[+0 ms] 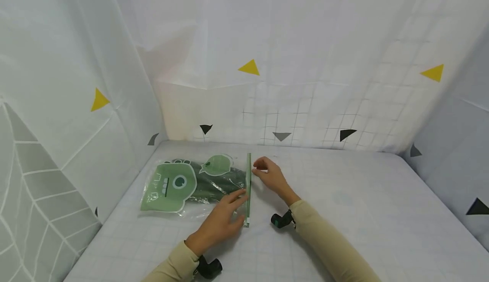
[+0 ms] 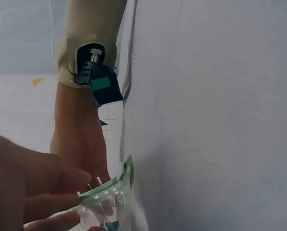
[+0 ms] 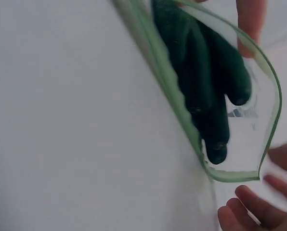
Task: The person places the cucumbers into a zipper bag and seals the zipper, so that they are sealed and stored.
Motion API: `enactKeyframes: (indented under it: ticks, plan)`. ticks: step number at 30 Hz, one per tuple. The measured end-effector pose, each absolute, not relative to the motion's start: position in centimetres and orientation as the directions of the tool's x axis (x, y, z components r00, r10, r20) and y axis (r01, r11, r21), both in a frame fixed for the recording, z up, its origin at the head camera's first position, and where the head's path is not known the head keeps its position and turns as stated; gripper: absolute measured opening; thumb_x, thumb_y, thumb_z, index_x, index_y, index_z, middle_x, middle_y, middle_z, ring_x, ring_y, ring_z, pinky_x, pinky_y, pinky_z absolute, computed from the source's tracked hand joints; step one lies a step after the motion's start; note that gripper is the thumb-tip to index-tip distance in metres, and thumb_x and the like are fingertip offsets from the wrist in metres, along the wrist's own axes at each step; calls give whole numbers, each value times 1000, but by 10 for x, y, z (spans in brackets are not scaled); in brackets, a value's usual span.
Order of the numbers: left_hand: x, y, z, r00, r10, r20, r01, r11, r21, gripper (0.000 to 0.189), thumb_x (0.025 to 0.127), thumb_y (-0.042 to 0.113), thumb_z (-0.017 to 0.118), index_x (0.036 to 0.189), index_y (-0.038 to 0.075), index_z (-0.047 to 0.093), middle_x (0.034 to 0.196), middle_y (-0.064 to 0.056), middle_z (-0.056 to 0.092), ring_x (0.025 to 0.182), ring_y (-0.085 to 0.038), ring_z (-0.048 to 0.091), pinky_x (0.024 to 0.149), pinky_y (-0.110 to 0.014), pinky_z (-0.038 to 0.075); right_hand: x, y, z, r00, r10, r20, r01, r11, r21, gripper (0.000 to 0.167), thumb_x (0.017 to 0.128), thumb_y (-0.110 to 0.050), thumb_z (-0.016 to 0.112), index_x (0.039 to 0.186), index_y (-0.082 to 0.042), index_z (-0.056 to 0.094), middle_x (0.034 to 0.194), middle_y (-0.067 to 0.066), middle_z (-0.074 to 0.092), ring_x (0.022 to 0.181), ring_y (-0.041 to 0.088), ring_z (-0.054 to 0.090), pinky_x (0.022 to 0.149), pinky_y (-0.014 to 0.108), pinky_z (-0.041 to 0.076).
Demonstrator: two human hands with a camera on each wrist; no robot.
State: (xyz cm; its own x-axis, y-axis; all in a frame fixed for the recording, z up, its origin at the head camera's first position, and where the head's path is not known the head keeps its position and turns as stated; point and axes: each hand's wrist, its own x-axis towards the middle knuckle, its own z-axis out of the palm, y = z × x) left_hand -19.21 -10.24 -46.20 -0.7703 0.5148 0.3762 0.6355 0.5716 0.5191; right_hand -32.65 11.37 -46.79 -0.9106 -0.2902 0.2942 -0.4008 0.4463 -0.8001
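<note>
A clear zip bag (image 1: 217,188) printed with green cartoon monsters lies flat, its green-edged mouth (image 1: 248,188) facing right. Several dark green cucumbers (image 3: 196,62) lie inside it, seen through the parted mouth in the right wrist view. My left hand (image 1: 219,220) is at the near side of the bag, its extended fingers touching the plastic close to the mouth. On the far side of the mouth, my right hand (image 1: 272,175) has thumb and fingers parted. Its fingertips (image 3: 280,156) come right up to the bag's edge with nothing between them.
Pale gridded cloth covers the table (image 1: 363,214), and white cloth walls (image 1: 324,40) stand behind and at both sides. Black wrist cameras (image 1: 282,219) hang under both wrists, low over the table. Yellow triangles (image 1: 250,67) mark the walls.
</note>
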Motion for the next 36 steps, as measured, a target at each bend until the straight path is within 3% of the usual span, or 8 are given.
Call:
enactKeyframes:
  ticks: [4, 8, 15, 20, 23, 29, 36]
  plan:
    - [-192, -101, -462, -767, 535, 356, 641, 603, 475, 46, 95, 4, 70, 141, -3, 62, 154, -18, 48, 137, -42, 47, 109, -62, 38, -325, 114, -475, -921, -278, 272, -381, 504, -775, 12, 94, -9, 75, 105, -4, 74, 119, 13, 70, 108, 35, 67, 93, 52, 53]
    - [-193, -101, -463, -768, 534, 353, 640, 627, 444, 41, 96, 5, 72, 135, -2, 66, 152, -16, 50, 131, -38, 52, 105, -56, 43, -324, 112, -478, -901, -325, 288, -427, 545, -722, 5, 89, -8, 79, 93, -6, 79, 125, 14, 68, 107, 38, 66, 90, 52, 53]
    - [-192, -103, -463, -766, 544, 341, 642, 628, 440, 40, 96, 6, 70, 135, -4, 66, 152, -17, 50, 125, -36, 54, 101, -53, 47, -324, 108, -478, -907, -304, 291, -418, 569, -708, 6, 89, -9, 83, 87, -5, 80, 125, 16, 68, 107, 40, 67, 89, 52, 54]
    - [-192, -105, -464, -771, 546, 327, 635, 622, 458, 43, 94, 5, 70, 136, -5, 64, 153, -20, 49, 131, -42, 51, 104, -58, 43, -325, 104, -480, -916, -263, 304, -402, 584, -705, 10, 89, -13, 84, 82, -7, 79, 119, 14, 69, 100, 36, 67, 84, 49, 56]
    - [-192, -106, -466, -764, 565, 311, 642, 620, 451, 45, 93, 5, 70, 136, -5, 64, 150, -21, 51, 128, -42, 52, 104, -59, 42, -326, 102, -483, -919, -247, 306, -393, 590, -705, 11, 88, -17, 85, 84, -9, 79, 114, 11, 68, 97, 32, 64, 82, 48, 54]
    - [-192, -105, -468, -768, 602, 220, 629, 642, 438, 48, 96, 13, 69, 141, -4, 61, 150, -16, 53, 118, -31, 50, 98, -49, 45, -329, 100, -489, -915, -258, 310, -403, 560, -724, 17, 89, -15, 84, 103, -6, 83, 113, 14, 64, 104, 33, 61, 87, 51, 52]
    - [-194, -108, -465, -774, 610, 171, 619, 671, 409, 52, 95, 17, 73, 141, -3, 62, 151, -11, 54, 121, -29, 49, 100, -49, 43, -333, 97, -489, -908, -279, 313, -418, 545, -727, 25, 89, -11, 84, 111, 0, 81, 116, 21, 60, 107, 37, 57, 86, 53, 51]
